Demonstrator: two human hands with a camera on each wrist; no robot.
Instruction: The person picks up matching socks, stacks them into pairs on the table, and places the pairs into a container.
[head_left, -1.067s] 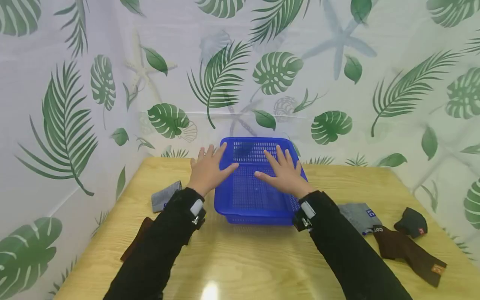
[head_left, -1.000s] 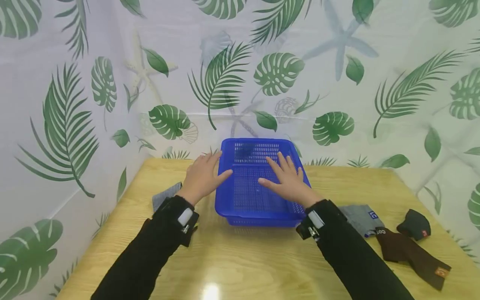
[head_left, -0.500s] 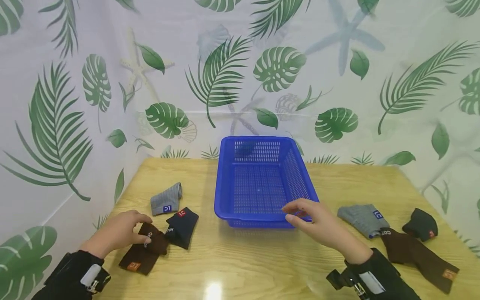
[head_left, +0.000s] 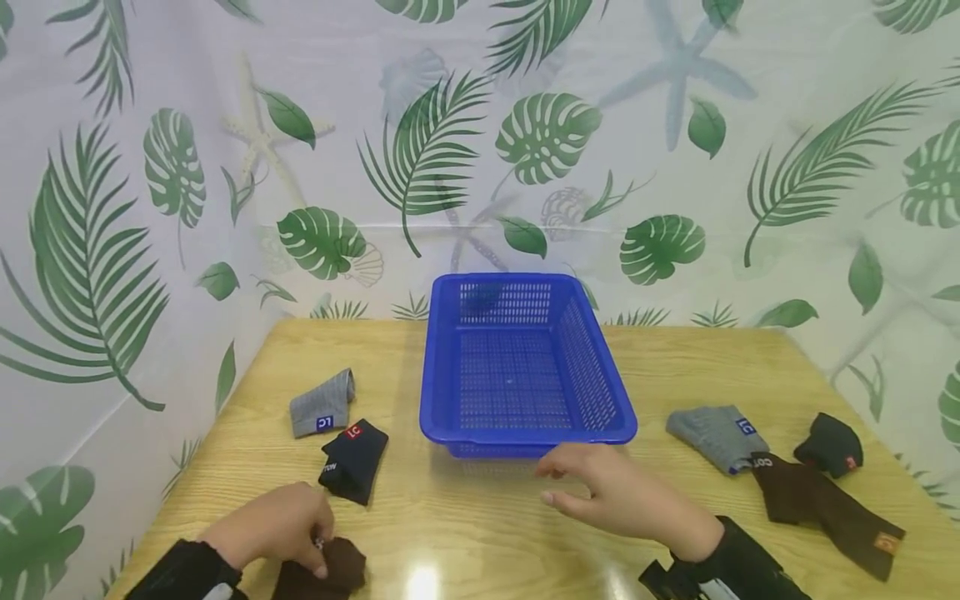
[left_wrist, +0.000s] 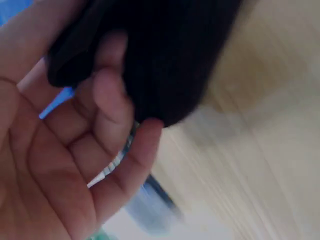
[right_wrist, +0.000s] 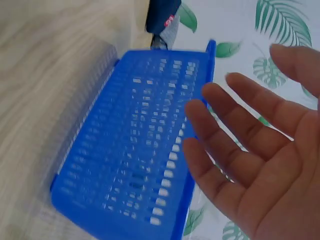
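Note:
My left hand (head_left: 277,525) pinches a brown sock (head_left: 341,567) between thumb and fingers, low over the near left of the table. In the left wrist view the sock (left_wrist: 172,60) looks almost black and hangs by the curled fingers. Before the blue plastic basket (head_left: 510,383), near its front rim, hovers my right hand (head_left: 630,500), its fingers loosely bent around nothing. The right wrist view shows that palm (right_wrist: 280,175) beside the basket's slotted wall (right_wrist: 135,125). Beyond the left hand lie a folded dark sock (head_left: 356,467) with a red label and a grey sock (head_left: 322,408) with a blue label.
On the right of the wooden table (head_left: 480,533) lie a grey sock (head_left: 716,437), a black sock (head_left: 831,446) and a long brown sock (head_left: 825,508). The brown one's end touches the grey. A leaf-patterned cloth (head_left: 540,142) hangs behind and at the sides.
Both hands have left the basket's sides. My left hand went to the brown sock on the left and drew it nearer; my right hand moved back and down, away from the basket.

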